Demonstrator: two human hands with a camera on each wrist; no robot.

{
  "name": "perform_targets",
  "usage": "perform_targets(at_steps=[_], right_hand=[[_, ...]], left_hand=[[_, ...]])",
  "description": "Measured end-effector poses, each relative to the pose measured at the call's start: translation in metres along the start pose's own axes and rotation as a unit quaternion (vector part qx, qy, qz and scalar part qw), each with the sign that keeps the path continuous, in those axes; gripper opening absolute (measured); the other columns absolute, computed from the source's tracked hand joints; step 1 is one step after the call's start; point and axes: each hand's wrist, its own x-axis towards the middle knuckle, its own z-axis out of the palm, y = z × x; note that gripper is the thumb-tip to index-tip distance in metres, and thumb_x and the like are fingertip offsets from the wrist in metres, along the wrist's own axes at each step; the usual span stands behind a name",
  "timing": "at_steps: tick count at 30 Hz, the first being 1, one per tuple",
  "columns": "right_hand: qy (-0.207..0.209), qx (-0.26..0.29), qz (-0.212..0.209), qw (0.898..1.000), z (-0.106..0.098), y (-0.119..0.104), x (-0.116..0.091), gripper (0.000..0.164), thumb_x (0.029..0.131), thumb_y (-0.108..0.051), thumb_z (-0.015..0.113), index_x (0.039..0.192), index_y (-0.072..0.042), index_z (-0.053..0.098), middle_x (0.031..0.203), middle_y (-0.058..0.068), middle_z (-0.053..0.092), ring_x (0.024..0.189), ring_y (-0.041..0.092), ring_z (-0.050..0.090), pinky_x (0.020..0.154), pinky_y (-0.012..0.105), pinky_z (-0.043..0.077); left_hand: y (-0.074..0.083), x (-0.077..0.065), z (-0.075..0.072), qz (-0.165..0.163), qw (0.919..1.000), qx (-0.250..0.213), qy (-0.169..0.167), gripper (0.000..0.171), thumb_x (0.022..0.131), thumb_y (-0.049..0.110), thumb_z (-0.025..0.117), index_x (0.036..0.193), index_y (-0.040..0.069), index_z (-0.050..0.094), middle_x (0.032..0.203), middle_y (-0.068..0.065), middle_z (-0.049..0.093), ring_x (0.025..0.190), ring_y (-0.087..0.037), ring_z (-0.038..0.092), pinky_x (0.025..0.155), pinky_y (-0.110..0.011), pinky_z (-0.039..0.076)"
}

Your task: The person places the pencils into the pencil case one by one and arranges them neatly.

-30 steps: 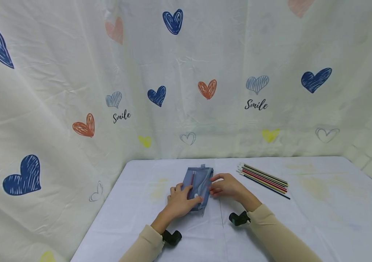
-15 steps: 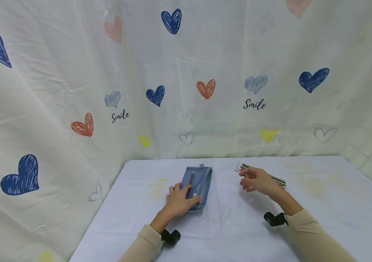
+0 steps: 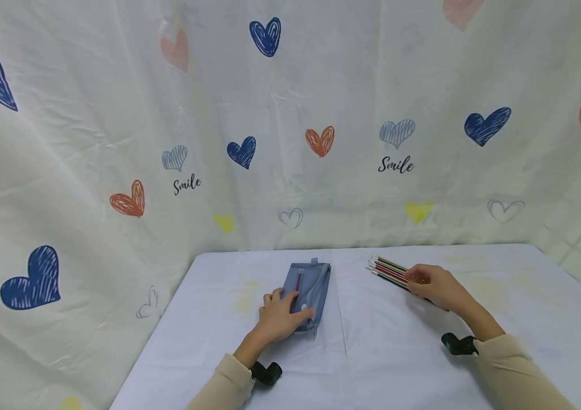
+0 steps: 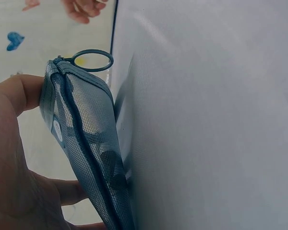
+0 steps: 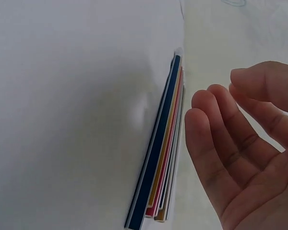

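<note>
White cloth (image 3: 382,370) fronts heart-printed sheeting (image 3: 346,80); left hand (image 3: 279,315) lies spread on pouch (image 3: 314,286), right hand (image 3: 436,286) relaxed.

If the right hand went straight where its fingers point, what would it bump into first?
Probably the pencils, lying just beyond the right hand's fingertips, though its height above them is hard to judge.

At right of centre in the head view, the right hand (image 3: 436,285) hides much of the slim red, black and yellow pencils (image 3: 388,270). The left hand (image 3: 277,317) covers the lower left of the flat blue mesh pouch (image 3: 319,285). In the left wrist view the pouch runs off the bottom edge; dark shapes (image 4: 110,167) behind its mesh are indistinct.
</note>
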Motion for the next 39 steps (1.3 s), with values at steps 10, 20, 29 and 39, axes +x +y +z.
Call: perform_targets(at_steps=[10, 20, 29, 39], right_hand=[[0.009, -0.069, 0.004, 0.998, 0.000, 0.012, -0.001, 0.018, 0.093, -0.013, 0.071, 0.109, -0.005, 0.072, 0.102, 0.011, 0.072, 0.093, 0.027, 0.065, 0.080, 0.047, 0.052], [-0.009, -0.076, 0.013, 0.997, 0.004, 0.015, 0.005, 0.014, 0.090, -0.006, 0.072, 0.104, -0.004, 0.071, 0.097, 0.009, 0.071, 0.089, 0.024, 0.064, 0.076, 0.042, 0.053], [-0.017, -0.083, -0.015, 0.996, 0.004, 0.014, 0.002, 0.018, 0.085, -0.001, 0.072, 0.103, -0.004, 0.072, 0.088, 0.004, 0.068, 0.081, 0.017, 0.058, 0.071, 0.036, 0.048], [-0.046, -0.103, -0.023, 0.993, 0.009, 0.012, 0.003, 0.025, 0.082, 0.002, 0.071, 0.105, -0.007, 0.072, 0.085, 0.002, 0.063, 0.077, 0.017, 0.053, 0.067, 0.034, 0.044]], left_hand=[[0.000, -0.001, 0.001, 0.001, 1.0000, 0.001, 0.000, 0.079, 0.088, 0.065, 0.064, 0.148, 0.014, 0.054, 0.157, -0.023, 0.035, 0.133, -0.040, 0.035, 0.099, -0.062, 0.033], [0.001, -0.002, -0.001, -0.001, 1.0000, -0.001, 0.000, 0.079, 0.088, 0.065, 0.063, 0.148, 0.014, 0.054, 0.157, -0.023, 0.035, 0.133, -0.040, 0.034, 0.100, -0.062, 0.033], [0.000, 0.001, 0.001, 0.000, 1.0000, 0.003, 0.002, 0.078, 0.088, 0.064, 0.064, 0.148, 0.015, 0.054, 0.157, -0.023, 0.035, 0.132, -0.039, 0.035, 0.098, -0.061, 0.033], [-0.001, 0.000, 0.001, 0.002, 1.0000, 0.004, 0.001, 0.077, 0.089, 0.064, 0.063, 0.148, 0.015, 0.054, 0.157, -0.023, 0.035, 0.133, -0.040, 0.035, 0.098, -0.060, 0.034]])
